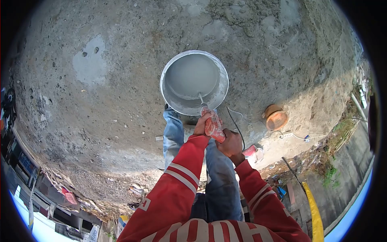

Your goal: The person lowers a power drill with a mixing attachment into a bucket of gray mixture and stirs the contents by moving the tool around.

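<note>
**A:** What are the hands on?

**B:** Both are on an orange-red handheld power drill (213, 128). The left hand (202, 123) has a closed grip round the front of its body. The right hand (230, 144) has a closed grip too, on the rear handle.

**A:** Can you see the trigger?

**B:** No. The right hand's palm and fingers cover that side, and most fingertips of both hands are tucked behind the drill.

**A:** And the working end?

**B:** A thin metal shaft (200, 98) runs from the drill's nose down into a pale grey liquid mix (192, 74). Its tip is sunk below the surface, so whatever sits on the end is hidden.

**A:** What holds the mix?

**B:** A round grey metal bucket (171, 94). It stands on the rough concrete floor (100, 101), well in from the floor's edges and just ahead of the person's blue-jeaned legs (173, 133).

**A:** Anything further out?

**B:** A black cable (237, 128) curves along the floor just beside the drill. Toward the floor's right edge lies a round orange object (276, 119), too small to make out, with a white cable (296, 136) near it. The red sleeves run off the bottom of the view.
</note>
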The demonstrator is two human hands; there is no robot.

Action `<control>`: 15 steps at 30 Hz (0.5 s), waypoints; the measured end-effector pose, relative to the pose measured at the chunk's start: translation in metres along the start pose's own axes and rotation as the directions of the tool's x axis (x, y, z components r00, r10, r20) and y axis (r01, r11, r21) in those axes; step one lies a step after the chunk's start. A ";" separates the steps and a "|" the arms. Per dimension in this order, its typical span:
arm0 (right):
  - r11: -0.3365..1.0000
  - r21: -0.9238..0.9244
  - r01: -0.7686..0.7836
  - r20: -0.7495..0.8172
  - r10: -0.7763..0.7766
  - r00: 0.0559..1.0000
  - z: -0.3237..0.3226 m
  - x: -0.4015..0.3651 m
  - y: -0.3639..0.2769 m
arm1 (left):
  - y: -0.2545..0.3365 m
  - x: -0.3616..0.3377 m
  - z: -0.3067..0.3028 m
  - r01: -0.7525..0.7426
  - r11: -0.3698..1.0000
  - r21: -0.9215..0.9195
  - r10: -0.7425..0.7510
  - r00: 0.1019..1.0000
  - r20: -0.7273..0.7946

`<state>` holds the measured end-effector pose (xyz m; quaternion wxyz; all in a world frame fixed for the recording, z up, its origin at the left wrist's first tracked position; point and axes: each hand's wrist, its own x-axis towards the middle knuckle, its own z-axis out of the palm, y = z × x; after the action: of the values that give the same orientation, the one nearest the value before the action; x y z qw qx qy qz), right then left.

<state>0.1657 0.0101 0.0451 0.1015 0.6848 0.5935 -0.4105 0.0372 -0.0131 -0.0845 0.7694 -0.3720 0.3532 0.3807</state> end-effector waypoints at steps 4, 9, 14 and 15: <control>0.999 -0.037 -0.036 0.016 0.037 0.999 -0.001 -0.001 0.003 | -0.001 0.002 0.000 0.007 1.000 0.007 -0.007 1.000 0.025; 1.000 -0.004 0.016 0.009 -0.016 1.000 -0.007 0.000 0.007 | -0.007 0.003 0.008 -0.019 1.000 0.019 0.019 0.999 -0.045; 1.000 0.016 0.006 0.016 -0.006 1.000 -0.007 -0.004 0.009 | -0.009 -0.004 0.012 -0.027 0.999 0.044 0.029 0.999 -0.039; 1.000 0.014 0.013 0.015 -0.014 1.000 -0.008 -0.003 0.008 | -0.008 -0.003 0.013 -0.038 0.998 0.047 0.040 0.999 -0.033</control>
<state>0.1768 0.0103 0.0492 0.0984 0.6784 0.5944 -0.4205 0.0462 -0.0073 -0.0732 0.7641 -0.3536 0.3822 0.3808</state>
